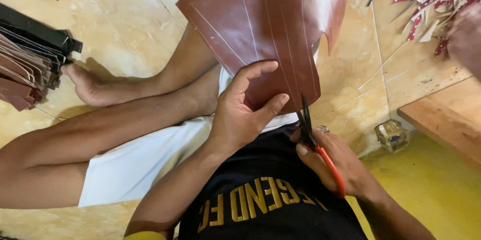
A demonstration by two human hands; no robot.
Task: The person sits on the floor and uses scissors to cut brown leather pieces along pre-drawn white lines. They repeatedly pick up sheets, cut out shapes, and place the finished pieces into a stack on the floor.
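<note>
A brown leather sheet with white pattern lines drawn on it hangs over my lap. My left hand grips its lower edge, thumb on top and fingers spread along the sheet. My right hand holds scissors with orange-red handles. The dark blades point up at the sheet's bottom edge, just right of my left thumb, where a drawn line ends.
A stack of cut dark and brown leather pieces lies on the tiled floor at the left, beside my bare foot. Leather strips and scraps are piled at the upper right. A wooden ledge sits at the right.
</note>
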